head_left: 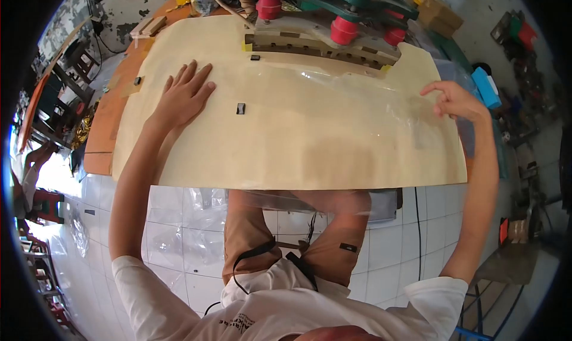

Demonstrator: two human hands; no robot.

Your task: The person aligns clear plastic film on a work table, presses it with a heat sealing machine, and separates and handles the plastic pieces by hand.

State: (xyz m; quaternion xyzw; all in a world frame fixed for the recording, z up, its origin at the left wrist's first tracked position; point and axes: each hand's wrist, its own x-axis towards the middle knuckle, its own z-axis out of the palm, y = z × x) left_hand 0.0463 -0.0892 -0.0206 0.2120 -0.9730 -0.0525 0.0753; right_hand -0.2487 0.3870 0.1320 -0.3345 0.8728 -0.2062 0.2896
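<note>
A large cream paper sheet (286,156) covers most of the table in front of me. My left hand (185,94) lies flat on its left part, fingers spread, holding nothing. A small black piece (241,109) lies to the right of that hand, and another black piece (255,58) sits farther back by the machine. Over the sheet's right part, glossy reflections show a clear plastic film (390,111). My right hand (456,101) is above the sheet's right edge, index finger stretched out, the other fingers partly curled, with nothing visible between them.
A green machine with red cylinders (344,30) and a metal bar (322,50) stands at the table's back. A third black piece (137,81) is on the left edge. A blue object (487,86) lies beyond my right hand. Clear plastic (170,234) lies on the tiled floor.
</note>
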